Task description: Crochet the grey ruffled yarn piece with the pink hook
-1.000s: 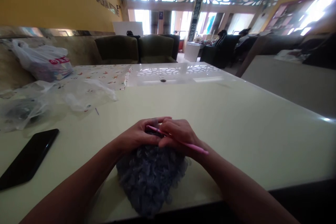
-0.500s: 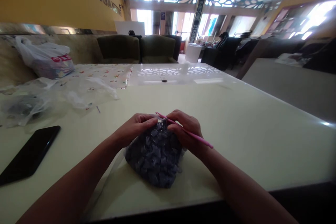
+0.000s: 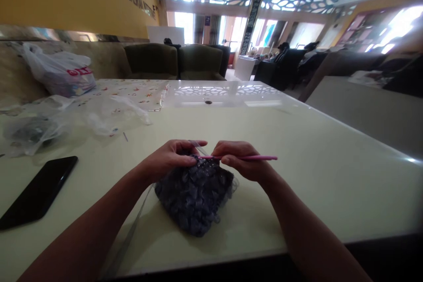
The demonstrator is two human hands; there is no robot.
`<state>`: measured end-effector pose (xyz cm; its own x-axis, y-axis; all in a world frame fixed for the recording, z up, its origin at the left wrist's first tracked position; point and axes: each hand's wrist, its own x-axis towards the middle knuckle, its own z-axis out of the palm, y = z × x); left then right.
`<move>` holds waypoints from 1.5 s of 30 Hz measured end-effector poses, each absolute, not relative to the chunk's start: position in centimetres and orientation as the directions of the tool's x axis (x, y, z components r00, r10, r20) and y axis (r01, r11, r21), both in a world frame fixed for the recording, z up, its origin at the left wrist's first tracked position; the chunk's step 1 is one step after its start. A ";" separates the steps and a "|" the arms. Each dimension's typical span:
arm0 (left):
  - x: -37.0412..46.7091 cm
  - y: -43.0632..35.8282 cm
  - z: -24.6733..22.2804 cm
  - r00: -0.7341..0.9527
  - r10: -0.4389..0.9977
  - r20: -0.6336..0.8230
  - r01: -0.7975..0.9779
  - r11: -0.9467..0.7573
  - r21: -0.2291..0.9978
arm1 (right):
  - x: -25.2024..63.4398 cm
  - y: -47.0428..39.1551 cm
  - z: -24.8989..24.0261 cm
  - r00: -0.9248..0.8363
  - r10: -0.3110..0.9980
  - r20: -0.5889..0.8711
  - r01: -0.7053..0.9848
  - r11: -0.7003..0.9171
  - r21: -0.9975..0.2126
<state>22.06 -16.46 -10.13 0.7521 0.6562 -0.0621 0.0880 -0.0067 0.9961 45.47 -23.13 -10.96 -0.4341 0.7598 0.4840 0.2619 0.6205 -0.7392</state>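
A dark grey-blue, ruffled crocheted piece (image 3: 194,198) hangs down to the pale table from my hands. My left hand (image 3: 175,156) pinches its top edge between thumb and fingers, and a thin translucent ribbon (image 3: 198,146) runs over the forefinger. That ribbon also trails below the left wrist to the table's front edge. My right hand (image 3: 243,157) grips a pink crochet hook (image 3: 256,157), held nearly level, its tip at the top edge of the piece beside my left thumb.
On the left of the table (image 3: 297,176) lie a black phone (image 3: 38,191), a clear bag with dark contents (image 3: 36,132), a crumpled clear bag (image 3: 115,114) and a full white bag (image 3: 64,70). Armchairs (image 3: 200,59) and people at a desk are beyond.
The pink hook has turned from slanting down to the right to nearly level. My right hand has shifted slightly right, and the ribbon now shows stretched over my left forefinger.
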 end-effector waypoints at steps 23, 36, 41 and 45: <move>24.1 -17.9 -12.1 0.768 0.608 -0.202 -0.159 0.486 0.859 | 41.7 -23.5 -13.9 -0.353 0.403 0.845 0.781 0.624 0.028; 22.5 -16.2 -10.9 0.592 0.799 -0.109 -0.019 0.148 0.989 | 43.9 -23.3 -12.6 -0.323 0.750 0.577 0.403 0.660 -0.633; 22.3 -16.4 -10.1 0.592 0.805 -0.035 0.098 -0.029 0.995 | 44.9 -23.3 -11.8 -0.386 0.767 0.512 0.365 0.637 -0.679; 22.1 -16.3 -10.1 0.618 0.785 -0.030 0.102 -0.042 0.994 | 45.8 -23.4 -11.1 -0.439 0.786 0.436 0.319 0.590 -0.742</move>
